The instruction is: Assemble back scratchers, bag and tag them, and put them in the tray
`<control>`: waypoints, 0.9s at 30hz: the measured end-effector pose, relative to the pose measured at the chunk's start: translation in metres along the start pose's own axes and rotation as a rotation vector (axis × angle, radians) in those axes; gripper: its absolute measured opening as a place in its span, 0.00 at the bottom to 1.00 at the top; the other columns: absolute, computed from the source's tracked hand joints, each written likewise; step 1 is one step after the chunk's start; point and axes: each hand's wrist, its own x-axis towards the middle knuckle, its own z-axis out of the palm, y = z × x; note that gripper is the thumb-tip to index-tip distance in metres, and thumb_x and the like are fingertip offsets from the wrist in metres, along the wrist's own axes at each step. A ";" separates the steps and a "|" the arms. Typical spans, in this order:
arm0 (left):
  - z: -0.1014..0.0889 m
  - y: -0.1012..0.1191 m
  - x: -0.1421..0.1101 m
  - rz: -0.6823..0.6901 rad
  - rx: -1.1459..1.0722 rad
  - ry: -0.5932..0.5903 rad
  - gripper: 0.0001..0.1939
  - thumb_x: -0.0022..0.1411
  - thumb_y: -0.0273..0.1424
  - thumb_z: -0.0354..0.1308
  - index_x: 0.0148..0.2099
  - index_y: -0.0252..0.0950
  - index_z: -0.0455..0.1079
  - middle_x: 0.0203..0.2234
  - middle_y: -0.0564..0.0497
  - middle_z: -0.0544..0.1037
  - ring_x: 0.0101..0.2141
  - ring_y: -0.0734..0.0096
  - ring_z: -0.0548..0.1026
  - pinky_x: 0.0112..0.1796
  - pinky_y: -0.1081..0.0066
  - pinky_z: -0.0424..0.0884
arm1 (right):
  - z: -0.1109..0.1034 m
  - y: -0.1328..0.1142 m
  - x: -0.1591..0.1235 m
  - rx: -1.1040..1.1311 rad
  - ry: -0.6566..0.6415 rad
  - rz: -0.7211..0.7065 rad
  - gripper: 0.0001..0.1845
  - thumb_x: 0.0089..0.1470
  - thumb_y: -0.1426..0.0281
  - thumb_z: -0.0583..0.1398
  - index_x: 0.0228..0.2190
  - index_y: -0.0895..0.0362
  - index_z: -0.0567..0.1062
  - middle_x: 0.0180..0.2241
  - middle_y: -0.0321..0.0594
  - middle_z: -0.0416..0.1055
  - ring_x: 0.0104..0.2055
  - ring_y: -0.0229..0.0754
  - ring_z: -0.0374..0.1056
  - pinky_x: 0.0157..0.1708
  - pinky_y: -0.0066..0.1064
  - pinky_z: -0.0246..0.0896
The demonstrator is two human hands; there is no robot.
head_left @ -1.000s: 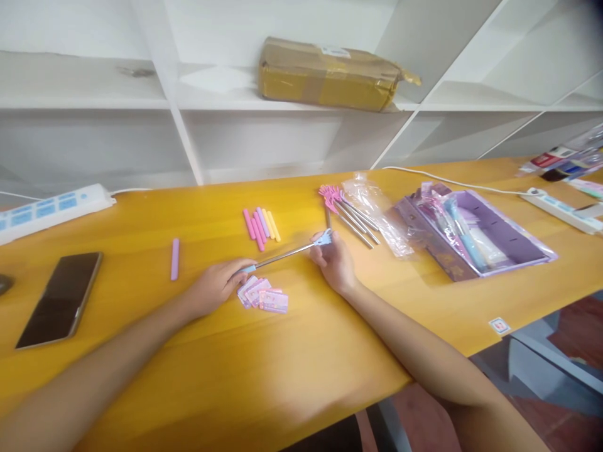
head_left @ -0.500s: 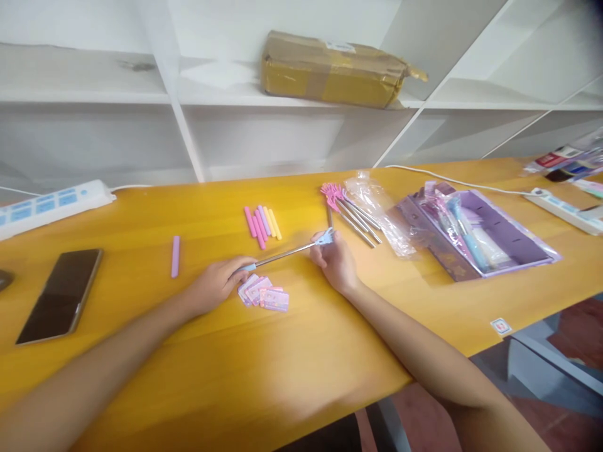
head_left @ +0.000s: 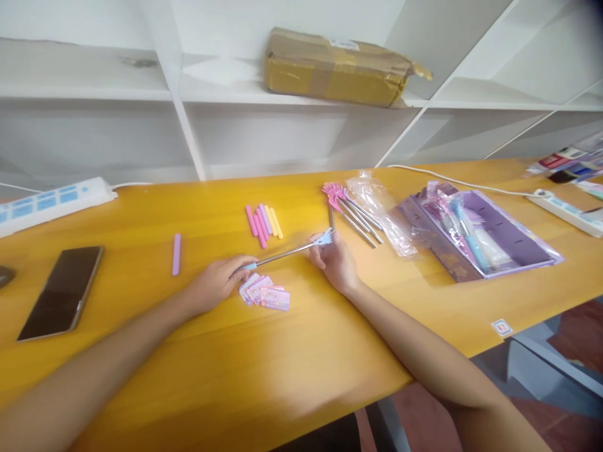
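A thin metal rod [head_left: 282,254] with a small blue hand-shaped head stretches between my two hands above the yellow table [head_left: 301,351]. My left hand [head_left: 217,284] is closed on its blue handle end. My right hand [head_left: 335,260] pinches the blue head end. Just below the rod lie several small pink and purple cards [head_left: 264,294]. Several coloured sleeves [head_left: 262,223], pink, purple and yellow, lie behind the rod. More rods with pink hand-shaped heads [head_left: 351,210] lie to the right of my right hand.
A lone purple sleeve [head_left: 176,254] and a dark phone [head_left: 61,292] lie at the left, a white power strip [head_left: 51,201] behind them. Clear plastic wrap [head_left: 381,210] and a purple box [head_left: 480,235] of items sit at the right. A cardboard parcel [head_left: 339,66] rests on the white shelf.
Both hands keep the same grip on the rod; only the view has shifted slightly.
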 end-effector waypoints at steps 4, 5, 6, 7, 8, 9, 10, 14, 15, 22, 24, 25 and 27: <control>0.000 0.001 0.000 -0.009 0.001 -0.009 0.19 0.78 0.40 0.46 0.63 0.43 0.69 0.52 0.49 0.82 0.50 0.60 0.80 0.52 0.63 0.73 | 0.000 -0.001 0.000 -0.042 -0.001 0.000 0.36 0.63 0.37 0.52 0.40 0.57 0.75 0.19 0.35 0.57 0.19 0.34 0.48 0.23 0.30 0.42; 0.000 0.001 0.001 -0.008 0.004 -0.007 0.19 0.78 0.40 0.46 0.63 0.43 0.70 0.52 0.49 0.82 0.50 0.60 0.80 0.52 0.63 0.73 | 0.000 -0.002 0.000 -0.069 0.014 -0.014 0.36 0.64 0.37 0.52 0.39 0.58 0.75 0.19 0.35 0.57 0.19 0.34 0.48 0.23 0.30 0.43; 0.000 0.001 0.001 -0.004 0.007 -0.005 0.19 0.78 0.40 0.46 0.63 0.42 0.70 0.52 0.49 0.82 0.50 0.60 0.80 0.52 0.63 0.73 | 0.000 -0.004 0.000 -0.104 0.040 -0.031 0.35 0.65 0.38 0.51 0.39 0.58 0.75 0.20 0.35 0.57 0.20 0.33 0.49 0.24 0.30 0.44; 0.000 0.001 0.001 -0.002 0.009 -0.001 0.20 0.78 0.40 0.46 0.63 0.42 0.70 0.52 0.48 0.82 0.50 0.60 0.80 0.52 0.63 0.73 | 0.000 -0.005 0.001 -0.146 0.073 -0.046 0.35 0.66 0.39 0.52 0.38 0.58 0.75 0.20 0.35 0.57 0.20 0.33 0.49 0.24 0.30 0.45; 0.000 0.001 0.001 -0.003 0.010 0.001 0.20 0.78 0.41 0.46 0.63 0.42 0.70 0.53 0.48 0.82 0.50 0.59 0.80 0.52 0.63 0.73 | 0.000 -0.007 0.001 -0.194 0.111 -0.057 0.34 0.66 0.40 0.52 0.37 0.58 0.75 0.21 0.35 0.58 0.21 0.33 0.51 0.24 0.30 0.46; 0.001 0.001 0.001 -0.006 0.009 0.001 0.20 0.78 0.41 0.46 0.63 0.43 0.70 0.53 0.48 0.82 0.51 0.59 0.80 0.52 0.63 0.73 | -0.001 -0.008 0.001 -0.245 0.148 -0.063 0.33 0.66 0.41 0.53 0.35 0.58 0.75 0.21 0.36 0.58 0.22 0.34 0.52 0.25 0.29 0.47; 0.001 0.002 0.001 -0.010 0.007 0.001 0.20 0.78 0.41 0.46 0.63 0.43 0.70 0.53 0.49 0.82 0.51 0.59 0.80 0.52 0.63 0.73 | -0.002 -0.009 0.002 -0.298 0.179 -0.065 0.33 0.66 0.41 0.54 0.33 0.59 0.74 0.21 0.36 0.58 0.22 0.34 0.53 0.25 0.29 0.48; 0.000 0.003 0.000 -0.019 -0.008 -0.002 0.20 0.78 0.42 0.46 0.62 0.42 0.70 0.55 0.48 0.81 0.52 0.59 0.79 0.54 0.62 0.72 | -0.006 -0.010 0.002 -0.509 0.255 -0.061 0.34 0.65 0.40 0.54 0.28 0.58 0.69 0.20 0.36 0.59 0.23 0.34 0.56 0.25 0.28 0.51; 0.000 0.004 0.000 -0.018 -0.010 -0.002 0.20 0.78 0.42 0.46 0.62 0.42 0.70 0.55 0.48 0.81 0.52 0.59 0.79 0.54 0.62 0.72 | -0.008 -0.009 0.002 -0.560 0.266 -0.061 0.35 0.65 0.39 0.53 0.28 0.58 0.68 0.20 0.35 0.60 0.23 0.34 0.56 0.25 0.28 0.51; 0.000 0.003 -0.001 -0.003 -0.004 0.022 0.19 0.77 0.43 0.48 0.62 0.43 0.70 0.54 0.48 0.81 0.52 0.58 0.79 0.54 0.62 0.72 | -0.017 -0.007 -0.001 -0.920 0.253 -0.141 0.31 0.70 0.44 0.48 0.42 0.59 0.72 0.30 0.41 0.72 0.31 0.39 0.67 0.34 0.29 0.58; 0.000 0.002 -0.001 -0.005 -0.004 0.035 0.19 0.77 0.43 0.48 0.61 0.43 0.71 0.53 0.48 0.82 0.52 0.58 0.79 0.53 0.63 0.72 | -0.017 -0.009 -0.002 -0.986 0.252 -0.149 0.30 0.70 0.45 0.47 0.46 0.59 0.71 0.33 0.42 0.73 0.33 0.41 0.68 0.36 0.30 0.58; 0.000 0.002 -0.001 -0.010 -0.004 0.040 0.19 0.77 0.43 0.49 0.61 0.43 0.71 0.53 0.48 0.82 0.51 0.59 0.80 0.52 0.63 0.72 | -0.017 -0.010 -0.002 -1.006 0.250 -0.151 0.29 0.71 0.46 0.47 0.47 0.58 0.70 0.34 0.42 0.74 0.34 0.41 0.69 0.36 0.30 0.58; 0.001 0.001 -0.001 -0.023 -0.009 0.045 0.18 0.77 0.42 0.49 0.60 0.43 0.71 0.50 0.49 0.83 0.49 0.60 0.80 0.51 0.63 0.72 | -0.015 -0.012 -0.003 -1.020 0.237 -0.153 0.28 0.72 0.48 0.46 0.47 0.58 0.70 0.35 0.43 0.74 0.35 0.42 0.69 0.37 0.30 0.58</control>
